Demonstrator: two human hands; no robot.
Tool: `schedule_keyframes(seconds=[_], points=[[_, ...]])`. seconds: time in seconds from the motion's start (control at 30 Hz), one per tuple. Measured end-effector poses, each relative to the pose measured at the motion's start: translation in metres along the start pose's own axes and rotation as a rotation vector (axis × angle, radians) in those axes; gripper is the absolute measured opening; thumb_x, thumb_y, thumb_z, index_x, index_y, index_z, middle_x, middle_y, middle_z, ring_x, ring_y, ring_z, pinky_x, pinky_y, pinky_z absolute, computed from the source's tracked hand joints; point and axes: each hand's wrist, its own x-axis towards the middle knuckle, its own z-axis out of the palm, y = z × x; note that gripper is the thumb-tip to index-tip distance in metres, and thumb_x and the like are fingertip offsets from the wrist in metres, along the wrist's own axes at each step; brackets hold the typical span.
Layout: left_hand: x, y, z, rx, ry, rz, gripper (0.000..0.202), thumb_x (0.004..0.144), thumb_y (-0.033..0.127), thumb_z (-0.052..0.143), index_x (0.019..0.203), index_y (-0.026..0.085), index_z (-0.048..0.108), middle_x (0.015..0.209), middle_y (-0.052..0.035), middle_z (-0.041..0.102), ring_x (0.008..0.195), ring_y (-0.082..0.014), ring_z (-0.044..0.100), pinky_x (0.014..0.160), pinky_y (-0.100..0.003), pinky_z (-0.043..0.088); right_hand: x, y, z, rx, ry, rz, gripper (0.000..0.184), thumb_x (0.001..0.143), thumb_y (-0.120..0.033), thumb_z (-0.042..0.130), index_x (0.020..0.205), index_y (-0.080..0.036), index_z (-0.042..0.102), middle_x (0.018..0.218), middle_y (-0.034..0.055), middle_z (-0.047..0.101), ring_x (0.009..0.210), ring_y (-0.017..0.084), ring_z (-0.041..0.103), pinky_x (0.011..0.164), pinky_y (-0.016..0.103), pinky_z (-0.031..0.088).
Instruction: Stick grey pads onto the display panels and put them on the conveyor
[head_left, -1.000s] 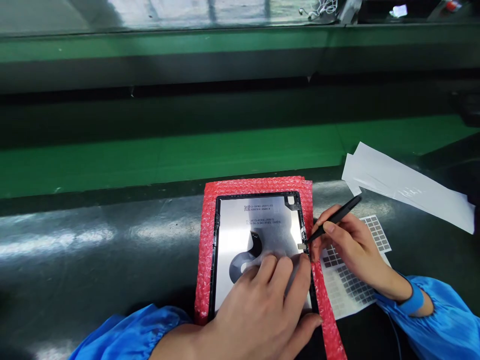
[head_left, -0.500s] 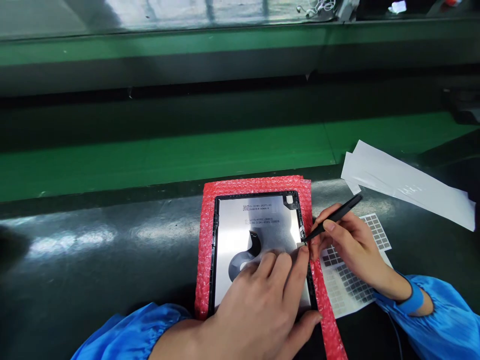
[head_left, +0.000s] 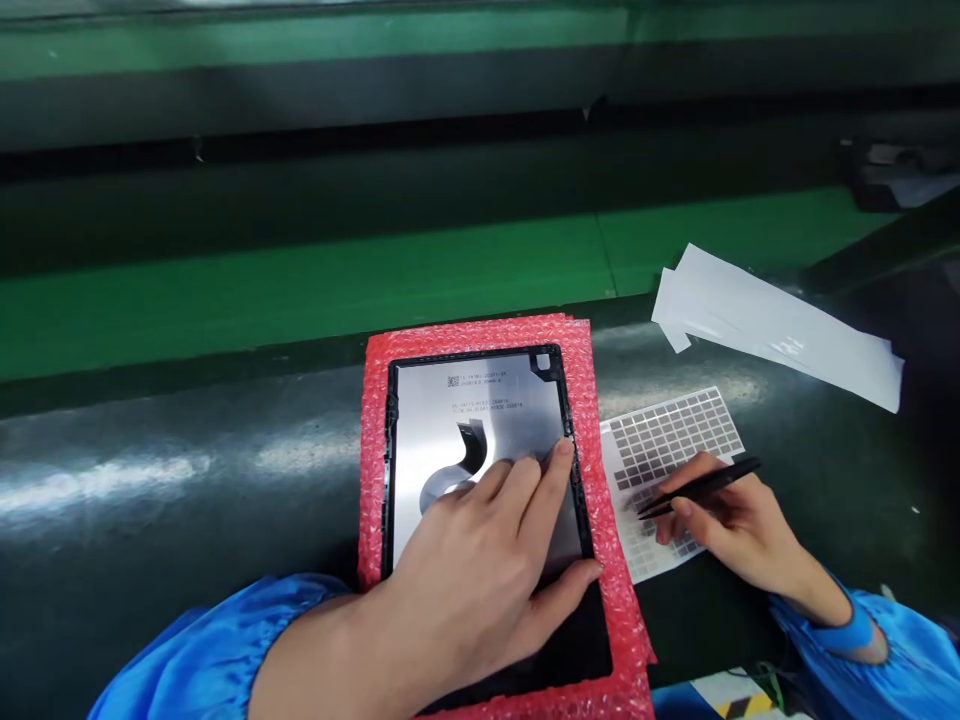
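Note:
A tablet screen assembly (head_left: 424, 415) with a silver back plate, printed codes and a black frame lies in front of me. Across its lower part rests my left hand (head_left: 472, 565), open, fingers outstretched and one fingertip pressing the right side of the frame. The hand hides part of a curved black flex strip (head_left: 471, 445). Black tweezers (head_left: 712, 484) are pinched in my right hand (head_left: 742, 525). Their tips are over a white sheet of small grey rectangular stickers (head_left: 675, 430), right of the screen assembly. Whether the tips hold anything is too small to tell.
Pink bubble wrap (head_left: 373, 450) lies under the screen assembly. White paper strips (head_left: 784, 325) lie at the right on the dark bench (head_left: 187, 480). A green ledge (head_left: 300, 310) runs behind. A yellow-and-black striped item (head_left: 746, 706) shows at the bottom right edge.
My right hand has moved the tweezers from the frame's right edge to the sticker sheet. My left hand stays on the screen assembly. The whole view has shifted slightly.

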Motion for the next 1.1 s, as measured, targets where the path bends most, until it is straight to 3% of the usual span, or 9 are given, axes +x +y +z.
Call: schedule_keyframes(seconds=[0.27, 0.6, 0.9, 1.1], points=[[0.001, 0.003, 0.002, 0.046, 0.040, -0.016, 0.060, 0.110, 0.047, 0.039, 0.143, -0.002, 0.053, 0.100, -0.0134, 0.069, 0.076, -0.0251, 0.071, 0.055, -0.038, 0.059, -0.023, 0.006, 0.009, -0.226, -0.174, 0.019, 0.010, 0.100, -0.031, 0.067, 0.096, -0.022, 0.070, 0.075, 0.0020, 0.072, 0.051, 0.013, 0.068, 0.044, 0.021, 0.054], [-0.002, 0.003, 0.001, 0.056, 0.072, -0.012, 0.061, 0.108, 0.046, 0.046, 0.142, -0.003, 0.055, 0.102, -0.0161, 0.071, 0.081, -0.0259, 0.072, 0.061, -0.036, 0.062, -0.026, 0.007, 0.011, -0.288, -0.158, -0.042, 0.006, 0.100, -0.028, 0.067, 0.102, -0.022, 0.069, 0.078, 0.0022, 0.073, 0.054, 0.014, 0.069, 0.047, 0.022, 0.057], [-0.003, 0.002, 0.005, 0.027, 0.079, -0.010, 0.062, 0.107, 0.045, 0.049, 0.143, -0.005, 0.053, 0.101, -0.0162, 0.070, 0.082, -0.0253, 0.071, 0.060, -0.033, 0.060, -0.024, 0.002, 0.012, -0.235, -0.170, 0.027, 0.009, 0.101, -0.030, 0.066, 0.099, -0.022, 0.069, 0.078, 0.0029, 0.073, 0.051, 0.014, 0.068, 0.045, 0.022, 0.057], [-0.004, 0.001, 0.001, 0.031, 0.080, 0.014, 0.057, 0.108, 0.040, 0.044, 0.142, -0.005, 0.053, 0.097, -0.0145, 0.069, 0.083, -0.0268, 0.070, 0.063, -0.036, 0.060, -0.023, 0.002, 0.013, 0.062, -0.128, 0.189, 0.025, 0.104, -0.041, 0.066, 0.093, -0.019, 0.065, 0.064, 0.0024, 0.074, 0.053, 0.018, 0.075, 0.051, 0.024, 0.062]])
